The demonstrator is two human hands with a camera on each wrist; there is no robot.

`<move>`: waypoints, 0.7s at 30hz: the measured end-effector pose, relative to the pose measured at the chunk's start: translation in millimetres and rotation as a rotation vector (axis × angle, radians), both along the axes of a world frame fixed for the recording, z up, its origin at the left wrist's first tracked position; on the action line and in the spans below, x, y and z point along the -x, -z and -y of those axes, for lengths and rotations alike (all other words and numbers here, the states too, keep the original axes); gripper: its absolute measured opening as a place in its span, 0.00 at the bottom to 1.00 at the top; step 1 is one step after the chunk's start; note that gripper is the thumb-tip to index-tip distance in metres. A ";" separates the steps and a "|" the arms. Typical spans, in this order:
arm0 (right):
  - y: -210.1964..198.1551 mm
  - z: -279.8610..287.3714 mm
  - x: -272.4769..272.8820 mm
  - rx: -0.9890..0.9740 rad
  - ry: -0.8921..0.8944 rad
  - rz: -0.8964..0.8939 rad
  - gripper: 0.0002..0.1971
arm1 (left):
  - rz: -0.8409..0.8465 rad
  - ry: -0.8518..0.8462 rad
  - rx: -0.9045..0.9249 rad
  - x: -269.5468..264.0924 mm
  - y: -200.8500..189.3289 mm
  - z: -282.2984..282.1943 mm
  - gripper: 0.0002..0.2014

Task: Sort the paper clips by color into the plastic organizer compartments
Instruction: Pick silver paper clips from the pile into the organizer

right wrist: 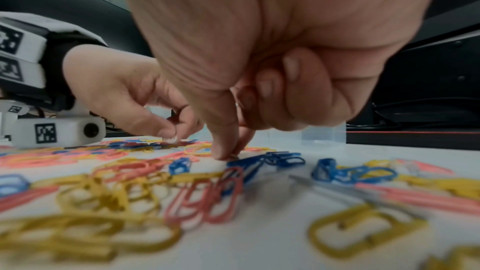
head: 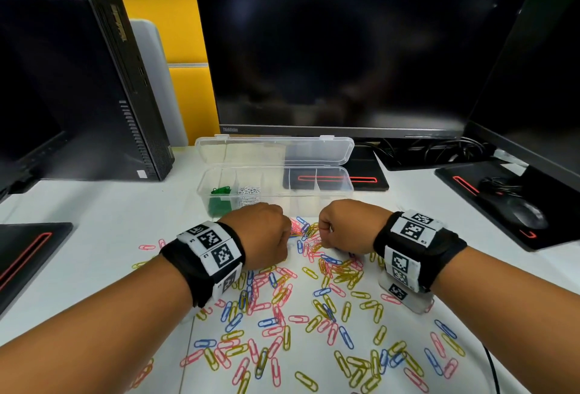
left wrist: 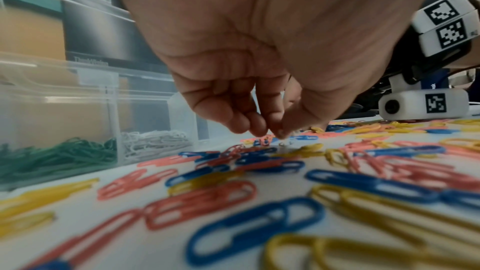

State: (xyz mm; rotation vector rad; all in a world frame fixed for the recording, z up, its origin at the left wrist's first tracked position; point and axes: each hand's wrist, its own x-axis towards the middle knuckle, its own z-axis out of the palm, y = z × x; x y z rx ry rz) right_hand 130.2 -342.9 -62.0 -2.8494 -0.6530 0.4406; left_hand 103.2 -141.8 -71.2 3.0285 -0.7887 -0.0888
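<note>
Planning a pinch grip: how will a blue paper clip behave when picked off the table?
The blue paper clip is thin wire lying flat, so probably light but hard to get under. Its coating looks smooth, so it may slide. Neighbours overlap it and might snag.

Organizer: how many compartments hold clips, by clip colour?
Organizer, filled compartments:
Green paper clips: 1
White paper clips: 1
Total: 2
</note>
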 end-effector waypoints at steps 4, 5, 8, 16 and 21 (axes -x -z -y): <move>1.7 -0.5 1.6 -0.003 -0.006 -0.012 0.06 | -0.024 -0.094 0.160 -1.5 -8.1 -3.7 0.02; 2.3 -0.7 2.4 0.006 -0.015 -0.010 0.06 | -0.031 -0.114 0.203 -2.0 -9.4 -5.5 0.03; 0.7 -0.7 5.0 0.022 -0.026 -0.011 0.03 | -0.121 -0.136 0.275 -2.8 -14.7 -6.5 0.11; 2.0 -1.8 4.4 0.013 -0.019 0.033 0.04 | -0.229 -0.143 0.112 -3.7 -14.7 9.4 0.05; 4.2 -1.8 2.9 0.003 -0.018 0.039 0.05 | -0.063 -0.042 -0.147 0.1 -11.8 19.5 0.08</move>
